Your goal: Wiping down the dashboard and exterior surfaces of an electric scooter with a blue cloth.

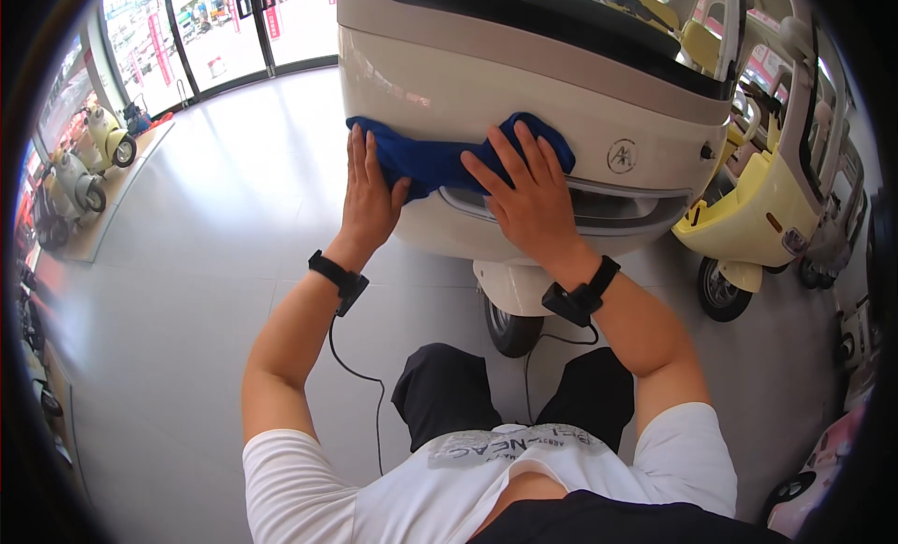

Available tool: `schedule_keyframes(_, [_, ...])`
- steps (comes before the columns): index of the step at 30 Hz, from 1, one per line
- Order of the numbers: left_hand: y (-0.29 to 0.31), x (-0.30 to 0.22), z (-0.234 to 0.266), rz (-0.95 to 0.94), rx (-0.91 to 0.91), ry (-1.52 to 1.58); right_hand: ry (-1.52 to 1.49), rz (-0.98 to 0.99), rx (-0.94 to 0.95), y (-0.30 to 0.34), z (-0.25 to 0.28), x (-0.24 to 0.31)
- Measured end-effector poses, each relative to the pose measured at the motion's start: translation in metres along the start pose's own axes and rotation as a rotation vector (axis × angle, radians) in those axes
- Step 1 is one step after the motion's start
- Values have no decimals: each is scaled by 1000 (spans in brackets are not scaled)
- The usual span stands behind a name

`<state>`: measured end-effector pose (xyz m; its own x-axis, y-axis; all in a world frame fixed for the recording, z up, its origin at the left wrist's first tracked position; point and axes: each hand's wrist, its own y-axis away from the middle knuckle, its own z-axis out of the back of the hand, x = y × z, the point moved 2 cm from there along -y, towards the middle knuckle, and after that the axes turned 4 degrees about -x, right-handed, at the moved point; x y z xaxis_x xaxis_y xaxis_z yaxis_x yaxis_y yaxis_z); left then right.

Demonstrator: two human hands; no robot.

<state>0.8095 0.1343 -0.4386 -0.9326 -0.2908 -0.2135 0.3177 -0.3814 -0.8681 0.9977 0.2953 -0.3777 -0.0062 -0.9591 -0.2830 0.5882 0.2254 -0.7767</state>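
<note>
A blue cloth (pixel 426 162) lies spread against the front panel of a cream-coloured small vehicle (pixel 449 86). At the cloth's left end, my left hand (pixel 369 193) presses it to the panel's corner with fingers extended. My right hand (pixel 528 193) rests flat on the cloth's right end, fingers spread, just above the light strip (pixel 617 203). Right of that hand a round emblem (pixel 622 156) shows on the panel. Beneath the body sits the front wheel (pixel 512 329). Both wrists carry black strapped devices with cables.
A yellow small vehicle (pixel 762 212) stands close on the right, with more behind it. Several scooters (pixel 105 137) line a low platform at the left. Glass doors (pixel 220 39) are at the far left. A thin cable (pixel 382 413) hangs from the left wrist device.
</note>
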Motion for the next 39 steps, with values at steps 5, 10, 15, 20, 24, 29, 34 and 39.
schedule_keyframes(5, [-19,12,4,32,11,3,73,45,0,-22,13,-20])
schedule_keyframes(10, [-93,11,2,-59,-171,-64,139,95,-84,-75,19,-72])
schedule_keyframes(15, [-190,-21,5,-156,-325,-72,324,46,-201,-137,48,-145])
schedule_keyframes(20, [-224,-32,16,-154,-310,-134,202,51,-348,-157,52,-130])
schedule_keyframes(24, [-190,1,7,-244,-260,-206,171,126,-293,-114,22,-108])
schedule_keyframes(29, [-111,-6,5,-270,-188,-117,24,71,-219,-48,26,-75])
schedule_keyframes(34, [-30,-38,-4,-205,-122,-48,73,36,-194,16,18,-46])
schedule_keyframes(39, [4,-61,-20,-172,-119,-5,67,-7,-190,47,16,-54])
